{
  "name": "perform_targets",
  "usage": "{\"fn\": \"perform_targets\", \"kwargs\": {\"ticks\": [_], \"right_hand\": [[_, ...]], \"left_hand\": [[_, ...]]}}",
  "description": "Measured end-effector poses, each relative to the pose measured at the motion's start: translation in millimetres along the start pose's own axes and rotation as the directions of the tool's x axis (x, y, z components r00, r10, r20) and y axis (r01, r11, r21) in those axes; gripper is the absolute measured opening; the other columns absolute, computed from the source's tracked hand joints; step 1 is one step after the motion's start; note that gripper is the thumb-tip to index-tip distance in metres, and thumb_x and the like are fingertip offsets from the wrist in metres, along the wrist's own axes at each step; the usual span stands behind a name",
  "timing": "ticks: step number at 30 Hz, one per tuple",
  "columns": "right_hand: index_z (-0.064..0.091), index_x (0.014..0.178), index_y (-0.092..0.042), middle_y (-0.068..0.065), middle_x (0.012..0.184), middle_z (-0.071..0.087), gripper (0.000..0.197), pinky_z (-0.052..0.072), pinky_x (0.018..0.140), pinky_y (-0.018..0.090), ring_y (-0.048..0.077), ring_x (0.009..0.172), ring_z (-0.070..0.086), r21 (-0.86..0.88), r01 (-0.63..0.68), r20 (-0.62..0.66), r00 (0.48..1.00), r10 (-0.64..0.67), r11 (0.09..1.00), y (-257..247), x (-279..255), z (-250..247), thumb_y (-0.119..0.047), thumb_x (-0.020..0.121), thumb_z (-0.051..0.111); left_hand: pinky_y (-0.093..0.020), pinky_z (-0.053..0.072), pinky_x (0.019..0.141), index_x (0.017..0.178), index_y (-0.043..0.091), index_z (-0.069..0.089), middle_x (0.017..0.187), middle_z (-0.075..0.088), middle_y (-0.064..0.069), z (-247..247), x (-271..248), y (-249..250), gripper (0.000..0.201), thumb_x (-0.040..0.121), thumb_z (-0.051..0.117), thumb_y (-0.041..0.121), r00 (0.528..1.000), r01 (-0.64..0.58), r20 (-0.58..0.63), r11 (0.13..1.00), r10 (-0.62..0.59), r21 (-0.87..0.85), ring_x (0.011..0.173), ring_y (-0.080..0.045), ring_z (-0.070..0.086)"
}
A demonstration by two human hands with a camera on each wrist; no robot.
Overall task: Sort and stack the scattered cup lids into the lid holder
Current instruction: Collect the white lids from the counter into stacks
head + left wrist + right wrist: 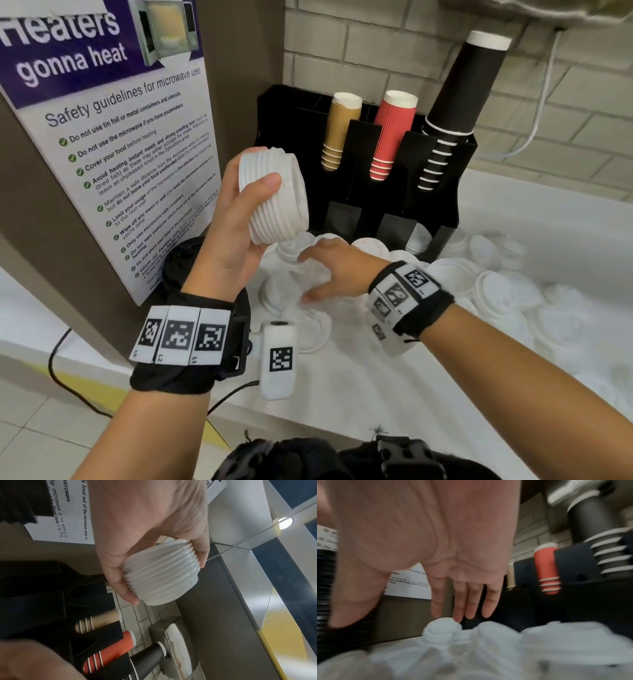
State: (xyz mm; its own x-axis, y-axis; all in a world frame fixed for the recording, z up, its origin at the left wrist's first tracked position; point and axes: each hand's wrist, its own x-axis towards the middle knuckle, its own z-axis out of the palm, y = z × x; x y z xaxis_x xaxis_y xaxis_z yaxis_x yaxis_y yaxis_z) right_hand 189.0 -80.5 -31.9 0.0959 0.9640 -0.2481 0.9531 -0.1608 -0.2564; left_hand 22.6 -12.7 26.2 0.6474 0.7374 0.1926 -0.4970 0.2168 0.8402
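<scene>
My left hand [239, 219] grips a stack of several white cup lids [277, 198], lifted above the counter and tilted; the left wrist view shows the same lid stack [161, 574] with my thumb and fingers curled round it. My right hand [325, 270] hovers palm down over the loose white lids [301, 308] on the white counter, with its fingers [460, 609] straight and spread just above a raised lid [441, 628]. It holds nothing. The black cup and lid holder [442, 192] stands behind the pile.
The holder carries stacks of tan cups [339, 133], red cups [390, 137] and black cups [455, 109]. More scattered lids [507, 291] lie to the right on the counter. A poster panel [113, 144] stands at the left. A black lid stack [327, 601] sits left.
</scene>
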Motion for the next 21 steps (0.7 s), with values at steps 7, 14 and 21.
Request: {"fn": "perform_targets", "kwargs": {"ticks": [7, 14, 21], "right_hand": [[0.03, 0.146, -0.032, 0.01, 0.13, 0.044, 0.081, 0.044, 0.087, 0.036, 0.03, 0.117, 0.048, -0.192, 0.014, 0.165, 0.986, 0.018, 0.981, -38.8, 51.1, 30.4, -0.049, 0.078, 0.07], [0.039, 0.137, -0.026, 0.008, 0.128, 0.044, 0.07, 0.045, 0.096, 0.038, 0.026, 0.113, 0.049, 0.143, -0.001, -0.059, 0.998, 0.01, 0.99, -26.1, 51.2, -0.3, -0.04, 0.077, 0.073], [0.051, 0.116, -0.042, -0.007, 0.111, 0.058, 0.046, 0.057, 0.075, 0.028, 0.012, 0.095, 0.064, 0.805, 0.172, -0.352, 0.909, 0.223, 0.568, 8.4, -10.5, -24.0, -0.03, 0.078, 0.075]], "left_hand": [[-0.027, 0.053, 0.07, 0.117, 0.032, 0.051, 0.118, 0.057, 0.004, -3.8, 1.7, -1.5, 0.061, 0.06, 0.069, 0.042, 1.0, 0.008, -0.027, 1.0, -0.008, 0.026, 0.103, -0.013, 0.06], [-0.027, 0.053, 0.066, 0.123, 0.022, 0.046, 0.114, 0.058, 0.001, -9.8, 7.2, 3.0, 0.048, 0.078, 0.061, 0.027, 0.995, -0.048, -0.083, 0.997, 0.054, 0.066, 0.096, -0.01, 0.063], [-0.026, 0.054, 0.061, 0.114, 0.033, 0.056, 0.098, 0.067, 0.013, -5.9, 7.5, -16.6, 0.06, 0.058, 0.073, 0.046, 0.997, 0.056, -0.066, 0.987, -0.046, 0.15, 0.089, -0.005, 0.067]]}}
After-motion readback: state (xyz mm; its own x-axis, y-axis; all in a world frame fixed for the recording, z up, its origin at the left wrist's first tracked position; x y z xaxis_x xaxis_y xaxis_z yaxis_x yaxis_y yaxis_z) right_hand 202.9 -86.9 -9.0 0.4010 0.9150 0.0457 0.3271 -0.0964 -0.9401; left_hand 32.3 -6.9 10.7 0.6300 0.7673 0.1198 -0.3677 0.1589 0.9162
